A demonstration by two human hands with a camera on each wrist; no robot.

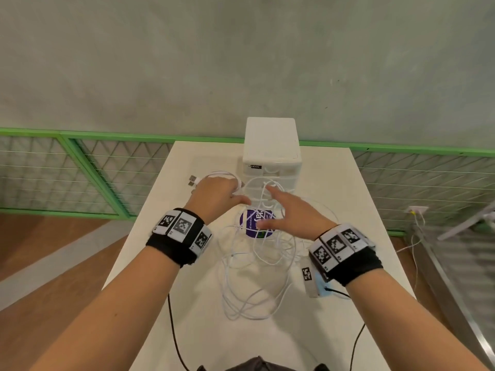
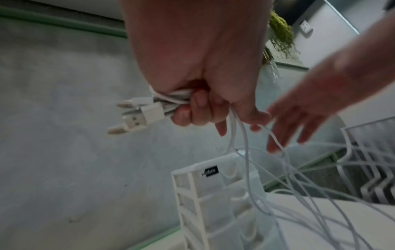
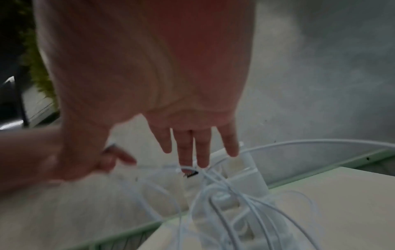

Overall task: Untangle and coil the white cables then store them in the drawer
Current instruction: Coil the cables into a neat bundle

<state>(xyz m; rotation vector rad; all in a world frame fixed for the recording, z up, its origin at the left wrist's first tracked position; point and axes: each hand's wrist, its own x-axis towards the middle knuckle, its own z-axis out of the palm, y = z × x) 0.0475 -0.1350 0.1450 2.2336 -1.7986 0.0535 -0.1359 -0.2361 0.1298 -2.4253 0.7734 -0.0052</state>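
Observation:
My left hand (image 1: 219,192) grips a bundle of white cable ends; their USB plugs (image 2: 136,116) stick out of the fist (image 2: 198,108) to the left. From it, white cables (image 1: 254,266) hang in a tangled heap on the table in front of me. My right hand (image 1: 284,210) hovers over the strands with fingers (image 3: 190,148) spread and straight, beside the left hand, holding nothing. The white drawer unit (image 1: 272,145) stands just beyond both hands, its drawers (image 2: 215,203) closed.
A round purple sticker (image 1: 253,223) lies on the white table (image 1: 348,199) under the cables. A green-framed wire fence (image 1: 88,170) runs behind the table. Black wrist-camera leads (image 1: 174,333) trail off the near edge.

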